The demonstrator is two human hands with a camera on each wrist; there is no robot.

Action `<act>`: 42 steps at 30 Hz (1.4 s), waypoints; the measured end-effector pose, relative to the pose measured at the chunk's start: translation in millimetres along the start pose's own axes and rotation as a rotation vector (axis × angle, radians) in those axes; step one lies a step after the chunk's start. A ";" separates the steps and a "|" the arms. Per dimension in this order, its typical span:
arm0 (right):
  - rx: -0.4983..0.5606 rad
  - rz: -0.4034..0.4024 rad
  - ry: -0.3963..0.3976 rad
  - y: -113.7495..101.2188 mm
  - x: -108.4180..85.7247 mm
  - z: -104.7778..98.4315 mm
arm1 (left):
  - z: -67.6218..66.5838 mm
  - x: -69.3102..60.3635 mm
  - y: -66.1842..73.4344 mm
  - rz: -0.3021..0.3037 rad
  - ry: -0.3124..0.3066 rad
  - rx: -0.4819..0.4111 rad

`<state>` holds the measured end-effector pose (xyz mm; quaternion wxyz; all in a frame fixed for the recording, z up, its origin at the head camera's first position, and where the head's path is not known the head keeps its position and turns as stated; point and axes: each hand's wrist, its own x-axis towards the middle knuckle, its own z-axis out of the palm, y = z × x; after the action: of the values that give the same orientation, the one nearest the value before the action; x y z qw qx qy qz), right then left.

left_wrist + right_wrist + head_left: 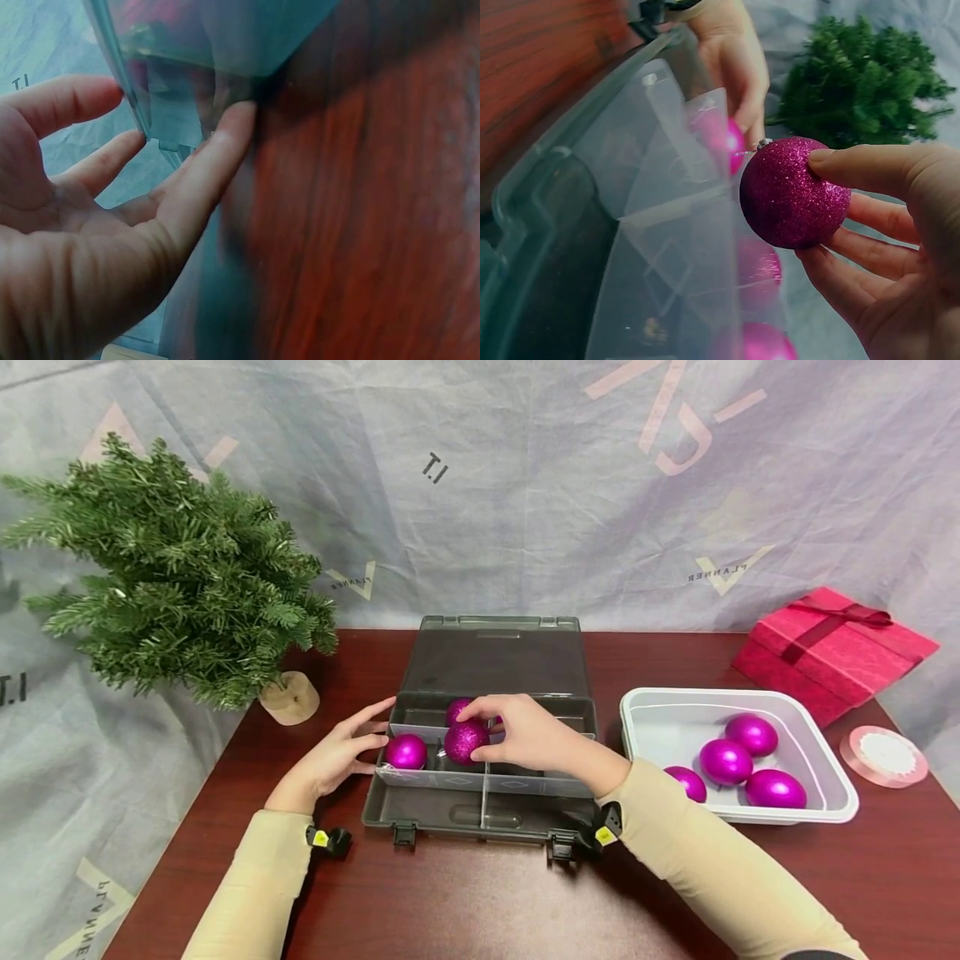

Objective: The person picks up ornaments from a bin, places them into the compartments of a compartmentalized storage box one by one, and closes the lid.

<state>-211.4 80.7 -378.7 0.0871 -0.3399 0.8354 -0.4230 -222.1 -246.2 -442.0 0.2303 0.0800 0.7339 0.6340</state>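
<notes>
My right hand (536, 737) pinches a glittery magenta Christmas bauble (467, 742) between thumb and fingers, above the middle row of a dark see-through compartment box (427, 802). The bauble's silver cap (764, 142) points toward the left hand in the right wrist view. A glossy magenta bauble (406, 752) sits in the left middle compartment. Behind the held one, another bauble (457, 708) is partly hidden by the right hand. My left hand (337, 760) touches the box's left side with spread, fairly straight fingers. Clear dividers (540, 785) split the box, and its lid (495, 660) lies back.
A white tub (652, 714) with several magenta baubles stands at right. Behind it are a red gift box (832, 643) and a pink ribbon roll (883, 756). A small artificial fir tree (180, 577) on a wooden base (289, 697) stands at left.
</notes>
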 end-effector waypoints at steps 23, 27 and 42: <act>-0.291 -0.095 -0.036 16.4 10.5 20.9 | -0.8 0.4 -0.3 0.000 0.008 0.006; -0.315 -0.101 -0.041 16.9 10.5 23.5 | -0.9 -0.2 -1.1 0.003 0.009 0.009; -0.122 -0.129 0.103 4.7 -27.7 -4.2 | -1.0 1.5 -1.4 0.006 0.001 0.002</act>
<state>-194.7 103.1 -383.6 -0.0045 -0.3756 0.8394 -0.3928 -223.7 -246.7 -443.6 0.2281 0.0821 0.7344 0.6340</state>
